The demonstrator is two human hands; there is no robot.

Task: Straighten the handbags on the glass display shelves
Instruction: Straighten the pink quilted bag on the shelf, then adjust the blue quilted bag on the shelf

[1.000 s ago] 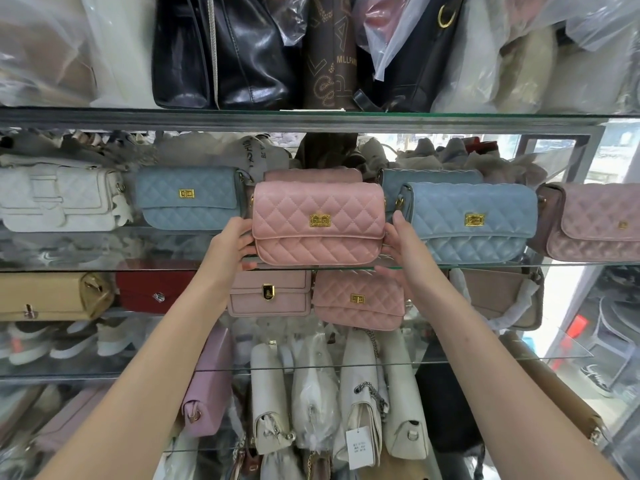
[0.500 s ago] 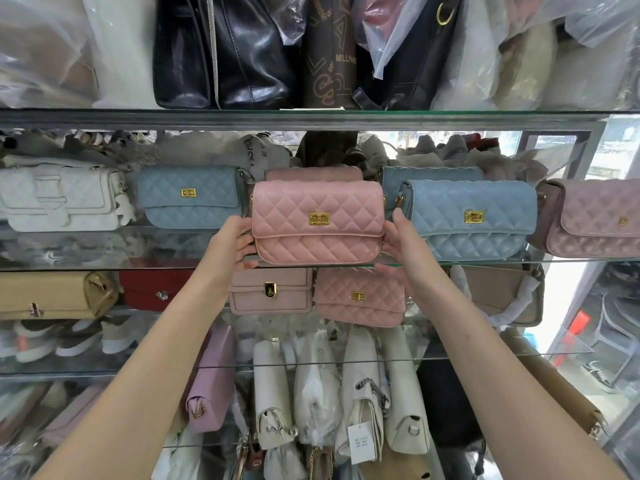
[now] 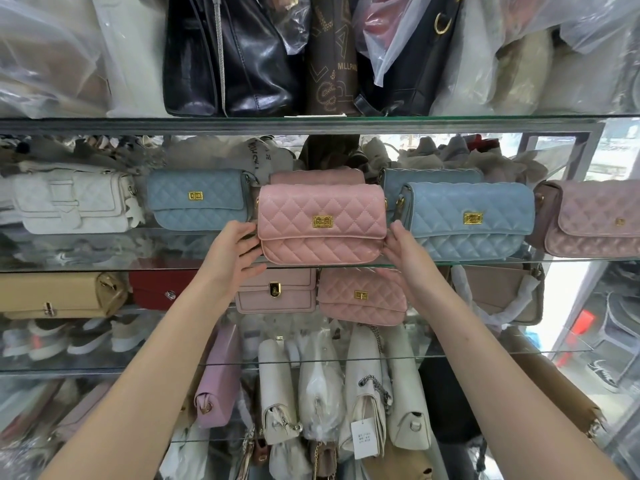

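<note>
A pink quilted handbag (image 3: pixel 322 223) with a gold clasp stands upright at the front edge of the middle glass shelf (image 3: pixel 138 265). My left hand (image 3: pixel 235 252) cups its left end, thumb on top and fingers spread under the corner. The right end is held by my right hand (image 3: pixel 403 251), thumb up along the side. A second pink bag (image 3: pixel 317 175) stands close behind it. Quilted blue bags stand on either side, one to the left (image 3: pixel 197 199) and one to the right (image 3: pixel 467 220), the right one nearly touching my right hand.
A white bag (image 3: pixel 72 202) stands far left and a mauve bag (image 3: pixel 595 220) far right on the same shelf. Black bags (image 3: pixel 228 57) in plastic fill the shelf above. The shelf below carries a small pink quilted bag (image 3: pixel 362 296), a red bag (image 3: pixel 159 289) and a tan bag (image 3: pixel 59 294).
The pink bag and both hands stay almost where they were. My left fingers have spread a little lower at the bag's corner.
</note>
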